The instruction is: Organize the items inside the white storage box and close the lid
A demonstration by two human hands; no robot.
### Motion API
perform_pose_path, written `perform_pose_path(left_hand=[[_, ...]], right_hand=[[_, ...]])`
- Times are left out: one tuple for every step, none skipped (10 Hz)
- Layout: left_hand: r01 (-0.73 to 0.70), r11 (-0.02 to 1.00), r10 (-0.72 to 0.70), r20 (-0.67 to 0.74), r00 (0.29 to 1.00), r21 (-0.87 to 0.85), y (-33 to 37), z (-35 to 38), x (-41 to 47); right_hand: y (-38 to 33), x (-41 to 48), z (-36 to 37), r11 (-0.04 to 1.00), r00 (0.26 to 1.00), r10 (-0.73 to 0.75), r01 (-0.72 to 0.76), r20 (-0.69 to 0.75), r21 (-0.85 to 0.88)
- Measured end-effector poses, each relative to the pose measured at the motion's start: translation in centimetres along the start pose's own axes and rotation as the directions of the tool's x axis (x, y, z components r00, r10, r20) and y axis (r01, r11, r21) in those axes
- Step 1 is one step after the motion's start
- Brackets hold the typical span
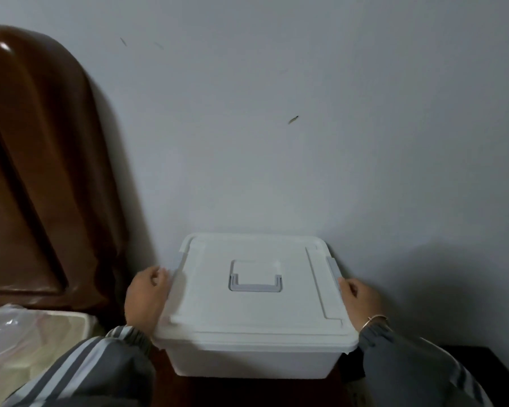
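The white storage box point(247, 359) stands against the wall with its white lid point(256, 306) lying flat on top. A grey handle point(254, 284) sits folded in the lid's middle. My left hand point(147, 298) is at the box's left side, fingers curled by the grey left latch point(175, 273). At the right side, my right hand point(360, 301) holds the edge just below the grey right latch point(332, 265), fingertips bent onto the lid's rim. The items inside are hidden by the lid.
A dark brown wooden headboard point(41, 171) rises at the left. A pale bin lined with a clear plastic bag point(21, 342) stands at the lower left. A dark surface point(467, 362) lies at the lower right. The grey wall point(306, 113) is directly behind the box.
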State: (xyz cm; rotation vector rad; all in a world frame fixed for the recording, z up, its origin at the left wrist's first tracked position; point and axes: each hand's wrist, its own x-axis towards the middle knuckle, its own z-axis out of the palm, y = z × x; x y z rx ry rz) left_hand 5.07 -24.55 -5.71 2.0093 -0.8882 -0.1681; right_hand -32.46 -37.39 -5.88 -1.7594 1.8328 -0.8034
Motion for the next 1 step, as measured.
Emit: perform_pose_path(left_hand=[[0.106,0.977,-0.145,-0.21,0.967,-0.185,-1.37,-2.39,-1.55]], right_hand=[[-1.73,-1.3,-2.63,0.972,0.967,-0.045,0.101,-0.251,0.213]])
